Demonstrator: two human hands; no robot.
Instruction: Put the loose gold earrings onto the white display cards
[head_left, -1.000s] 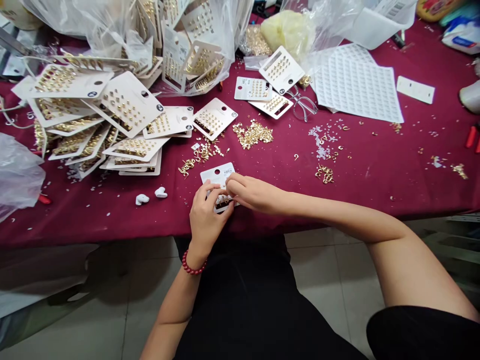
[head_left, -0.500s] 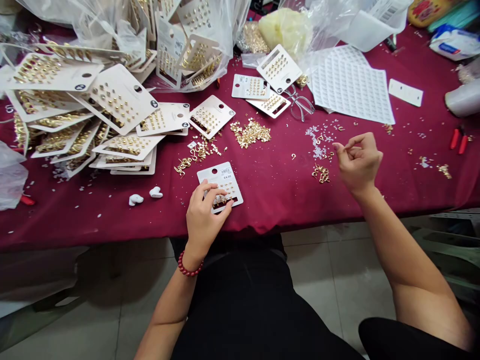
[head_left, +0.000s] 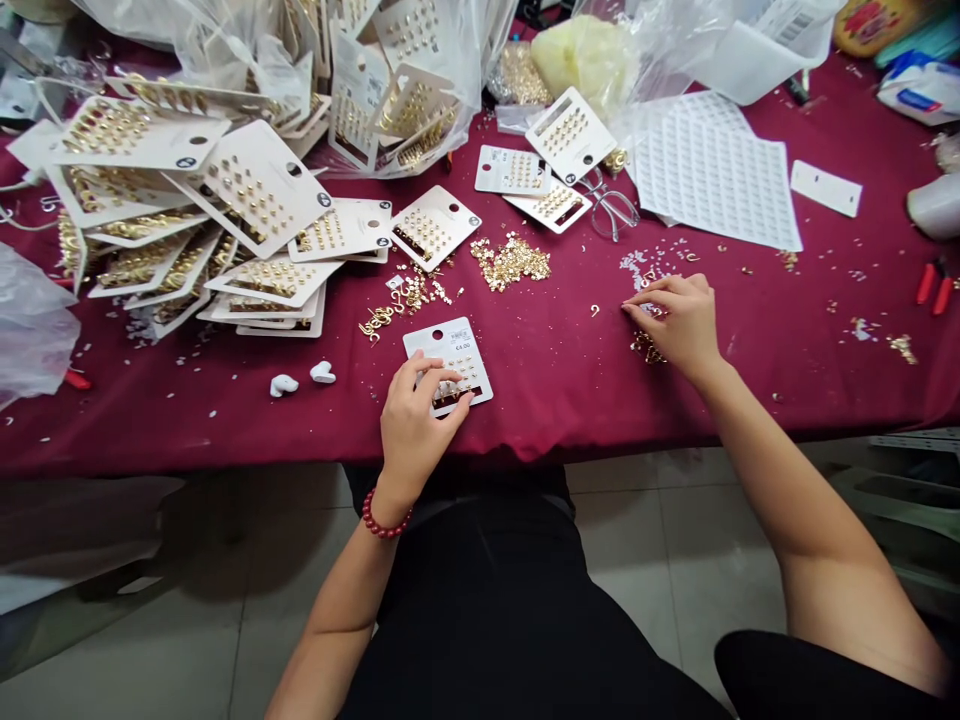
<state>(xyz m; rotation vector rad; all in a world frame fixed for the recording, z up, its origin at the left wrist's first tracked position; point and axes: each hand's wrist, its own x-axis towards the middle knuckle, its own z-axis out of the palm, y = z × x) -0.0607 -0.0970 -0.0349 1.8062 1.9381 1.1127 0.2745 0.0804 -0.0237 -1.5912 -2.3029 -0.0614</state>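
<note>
My left hand [head_left: 416,430] lies on a white earring card [head_left: 466,345] near the desk [head_left: 187,430] edge, fingers spread and pressing down so the card stays flat and steady. My right hand [head_left: 675,325] curls over loose gold earring pieces [head_left: 646,350], fingertips [head_left: 627,306] drawn close together; they hide whether I've pinched one. My left fingers cover part of the card's rows.

Black top [head_left: 480,620] — red beaded bracelet [head_left: 386,515] on left wrist [head_left: 391,478]
</note>
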